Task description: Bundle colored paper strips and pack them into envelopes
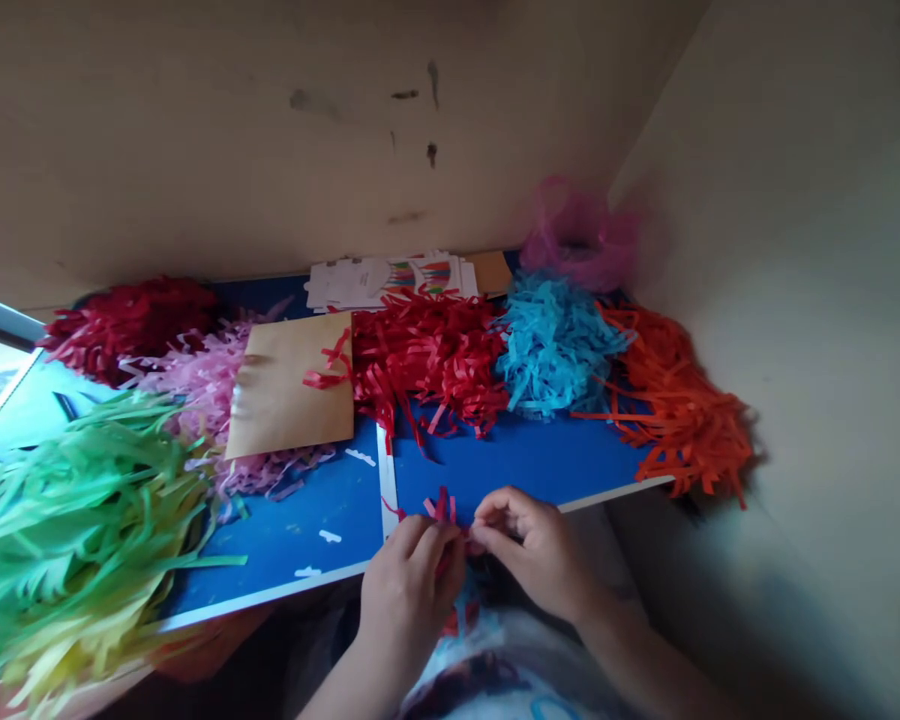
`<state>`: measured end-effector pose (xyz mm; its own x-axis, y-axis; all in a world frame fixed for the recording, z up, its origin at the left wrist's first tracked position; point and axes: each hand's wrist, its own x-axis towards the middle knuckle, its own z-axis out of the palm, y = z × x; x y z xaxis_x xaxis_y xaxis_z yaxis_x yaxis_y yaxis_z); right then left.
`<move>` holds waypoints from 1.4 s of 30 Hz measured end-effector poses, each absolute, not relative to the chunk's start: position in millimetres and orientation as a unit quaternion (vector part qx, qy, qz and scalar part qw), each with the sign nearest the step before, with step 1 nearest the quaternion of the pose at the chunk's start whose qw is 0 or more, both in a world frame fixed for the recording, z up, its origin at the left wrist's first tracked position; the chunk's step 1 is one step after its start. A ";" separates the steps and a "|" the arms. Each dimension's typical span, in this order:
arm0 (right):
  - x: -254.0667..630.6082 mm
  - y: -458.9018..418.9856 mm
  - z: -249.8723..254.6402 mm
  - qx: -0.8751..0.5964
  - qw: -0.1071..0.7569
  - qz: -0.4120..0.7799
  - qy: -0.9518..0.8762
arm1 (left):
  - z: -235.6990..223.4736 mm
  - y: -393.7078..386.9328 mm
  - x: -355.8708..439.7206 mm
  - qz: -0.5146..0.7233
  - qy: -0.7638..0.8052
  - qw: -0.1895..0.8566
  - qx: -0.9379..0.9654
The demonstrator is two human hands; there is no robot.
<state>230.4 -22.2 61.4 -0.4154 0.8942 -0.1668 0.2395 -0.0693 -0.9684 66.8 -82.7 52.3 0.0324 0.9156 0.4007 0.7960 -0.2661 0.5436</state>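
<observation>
Left hand (409, 575), right hand (551, 555): your fingers pinched closed on red strips (442, 503), counter's (525, 460) six o'clock edge. Strip-working, seemingly; next move needs steady pinch.

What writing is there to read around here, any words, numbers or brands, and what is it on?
No text is legible.
White printed cards at the back: tiny print beside colored tassel-like pictures, too small to read.
Clothing at the bottom: a blue curved mark, cut off by the picture edge; cannot tell whether it's lettering.
</observation>
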 end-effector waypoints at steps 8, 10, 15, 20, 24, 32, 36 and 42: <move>232.8 -25.7 62.9 -0.443 0.318 0.560 -0.624 | 61.3 -80.4 66.4 0.378 0.580 0.212 0.690; 232.7 -26.9 62.5 -0.436 0.320 0.563 -0.625 | 63.5 -79.8 64.9 0.381 0.566 0.258 0.684; 232.3 -31.2 57.3 -0.440 0.337 0.536 -0.636 | 60.0 -81.7 66.6 0.392 0.591 0.248 0.660; 230.6 -34.6 54.7 -0.456 0.345 0.574 -0.587 | 58.1 -84.1 70.1 0.440 0.592 0.261 0.623; 228.6 -35.8 53.3 -0.465 0.363 0.569 -0.573 | 62.5 -83.5 69.1 0.450 0.591 0.286 0.605; 229.1 -36.7 50.6 -0.460 0.365 0.562 -0.582 | 64.0 -82.2 70.4 0.413 0.608 0.230 0.638; 229.7 -37.1 52.0 -0.455 0.367 0.537 -0.609 | 67.8 -80.9 68.0 0.428 0.578 0.266 0.642; 230.5 -41.9 49.8 -0.444 0.404 0.454 -0.659 | 71.8 -78.9 63.3 0.432 0.562 0.316 0.630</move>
<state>230.5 -41.9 49.8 -0.2800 0.9514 0.1284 0.2184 0.1934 -0.9565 63.3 -78.9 71.8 -0.0066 0.9820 0.1888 0.4346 -0.1673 0.8850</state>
